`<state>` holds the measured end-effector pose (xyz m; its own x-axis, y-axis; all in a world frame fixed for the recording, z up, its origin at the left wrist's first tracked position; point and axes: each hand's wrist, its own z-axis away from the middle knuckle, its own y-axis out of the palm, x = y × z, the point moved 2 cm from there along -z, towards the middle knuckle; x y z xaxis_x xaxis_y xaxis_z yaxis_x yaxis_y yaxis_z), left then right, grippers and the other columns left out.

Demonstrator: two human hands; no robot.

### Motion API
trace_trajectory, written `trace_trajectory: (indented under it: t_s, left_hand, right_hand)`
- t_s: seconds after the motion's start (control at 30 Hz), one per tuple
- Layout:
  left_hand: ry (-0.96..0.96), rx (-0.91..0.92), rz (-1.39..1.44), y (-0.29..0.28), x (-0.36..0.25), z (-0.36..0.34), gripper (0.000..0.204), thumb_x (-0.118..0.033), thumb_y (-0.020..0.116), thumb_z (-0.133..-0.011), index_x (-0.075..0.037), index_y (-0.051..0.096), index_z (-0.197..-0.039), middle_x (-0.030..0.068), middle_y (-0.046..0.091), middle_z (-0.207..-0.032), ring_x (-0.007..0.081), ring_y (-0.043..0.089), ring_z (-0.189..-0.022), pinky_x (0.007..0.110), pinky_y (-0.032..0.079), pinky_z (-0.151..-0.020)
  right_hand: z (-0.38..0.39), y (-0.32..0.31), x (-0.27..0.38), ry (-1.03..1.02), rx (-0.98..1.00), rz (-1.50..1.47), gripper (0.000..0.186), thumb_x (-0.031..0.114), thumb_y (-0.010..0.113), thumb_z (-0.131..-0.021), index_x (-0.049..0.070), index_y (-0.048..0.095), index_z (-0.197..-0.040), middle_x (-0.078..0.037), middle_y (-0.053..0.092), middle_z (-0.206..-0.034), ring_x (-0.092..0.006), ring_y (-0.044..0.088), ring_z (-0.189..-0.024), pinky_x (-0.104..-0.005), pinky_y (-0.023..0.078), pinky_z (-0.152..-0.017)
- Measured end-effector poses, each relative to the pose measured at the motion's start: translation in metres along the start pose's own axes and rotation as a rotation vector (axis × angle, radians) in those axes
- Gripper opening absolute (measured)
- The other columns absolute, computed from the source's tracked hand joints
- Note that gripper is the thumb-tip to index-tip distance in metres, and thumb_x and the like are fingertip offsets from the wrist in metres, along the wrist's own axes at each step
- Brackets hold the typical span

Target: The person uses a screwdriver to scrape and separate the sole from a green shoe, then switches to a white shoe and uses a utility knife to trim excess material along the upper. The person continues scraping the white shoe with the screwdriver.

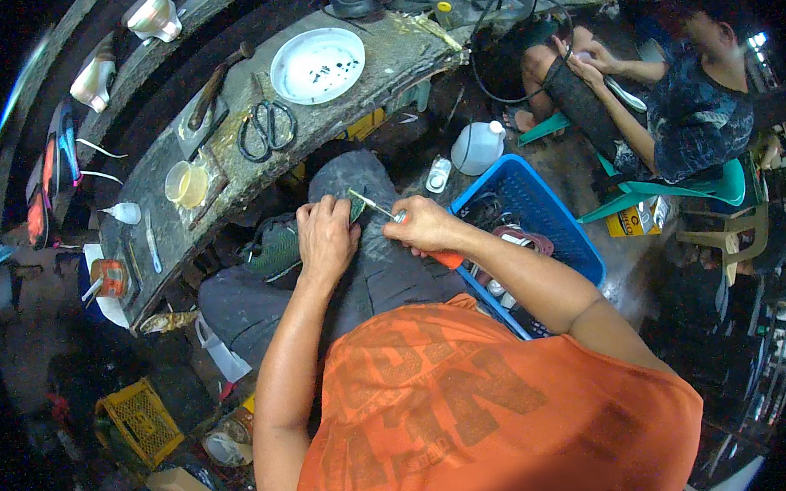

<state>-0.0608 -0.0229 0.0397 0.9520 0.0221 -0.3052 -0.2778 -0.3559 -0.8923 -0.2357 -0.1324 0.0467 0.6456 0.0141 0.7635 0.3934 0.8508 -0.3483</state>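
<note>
A dark green mesh shoe (pixel 273 252) rests across my lap, on dark trousers. My left hand (pixel 328 235) is closed over the shoe's right end and covers much of it. In my right hand (pixel 423 228) is an orange-handled tool with a thin metal shaft (pixel 378 206), which looks like an awl or screwdriver. Its shaft points up and left, with the tip close to the fingers of my left hand and the shoe's edge. Whether the tip touches the shoe I cannot tell.
Along the left curves a worn workbench (pixel 238 174) with black-handled scissors (pixel 267 130), a white plate (pixel 318 65), a hammer (pixel 220 86) and a yellowish cup (pixel 187 183). A blue basket (pixel 579 240) stands by my right arm, near a whitish jug (pixel 479 148). Another person (pixel 671 115) sits at the upper right.
</note>
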Motion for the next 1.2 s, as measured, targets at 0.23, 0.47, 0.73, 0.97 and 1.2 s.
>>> trace_trajectory:
  t_s: [0.23, 0.47, 0.73, 0.97, 1.2]
  left_hand:
    - [-0.078, 0.14, -0.027, -0.014, -0.008, -0.01, 0.035, -0.012, 0.079, -0.075, -0.003, 0.065, -0.106, 0.0154, 0.064, -0.104, 0.0368, 0.066, -0.1, 0.05, 0.045, -0.091]
    - [-0.319, 0.326, 0.149, -0.048, -0.007, -0.034, 0.046, -0.011, 0.073, -0.079, 0.003, 0.061, -0.121, 0.0288, 0.069, -0.109, 0.0482, 0.068, -0.101, 0.054, 0.055, -0.089]
    - [-0.393, 0.231, 0.384, -0.05, 0.004, -0.006, 0.073, -0.014, 0.079, -0.075, -0.004, 0.052, -0.142, 0.0274, 0.067, -0.126, 0.044, 0.065, -0.118, 0.048, 0.051, -0.102]
    - [-0.446, 0.261, 0.332, -0.047, 0.0, -0.002, 0.077, -0.015, 0.079, -0.075, -0.01, 0.05, -0.147, 0.0247, 0.063, -0.137, 0.0402, 0.062, -0.126, 0.045, 0.05, -0.107]
    - [-0.352, 0.213, 0.236, -0.035, -0.004, 0.002, 0.077, -0.012, 0.078, -0.074, -0.013, 0.05, -0.146, 0.0205, 0.069, -0.119, 0.0414, 0.066, -0.113, 0.05, 0.052, -0.096]
  right_hand:
    - [-0.001, 0.0, -0.003, 0.05, 0.037, -0.13, 0.034, 0.032, 0.071, -0.093, 0.0, 0.064, -0.104, -0.009, 0.066, -0.07, -0.0174, 0.066, -0.052, -0.0328, 0.054, -0.045]
    - [0.002, -0.002, -0.001, 0.084, 0.011, -0.518, 0.033, 0.037, 0.069, -0.097, 0.006, 0.057, -0.095, -0.007, 0.063, -0.073, -0.0172, 0.064, -0.053, -0.0318, 0.055, -0.044]
    - [0.007, 0.004, 0.006, 0.105, 0.056, -0.408, 0.034, 0.036, 0.072, -0.096, 0.004, 0.06, -0.096, -0.007, 0.063, -0.073, -0.0162, 0.064, -0.053, -0.0311, 0.054, -0.044]
    - [-0.004, 0.006, 0.018, 0.078, 0.07, -0.323, 0.034, 0.035, 0.072, -0.095, 0.002, 0.061, -0.097, -0.006, 0.062, -0.071, -0.0155, 0.064, -0.053, -0.0311, 0.053, -0.044]
    - [-0.002, 0.014, 0.014, 0.034, -0.078, -0.243, 0.035, 0.031, 0.072, -0.095, -0.002, 0.063, -0.104, -0.008, 0.064, -0.069, -0.0155, 0.063, -0.051, -0.0318, 0.052, -0.043]
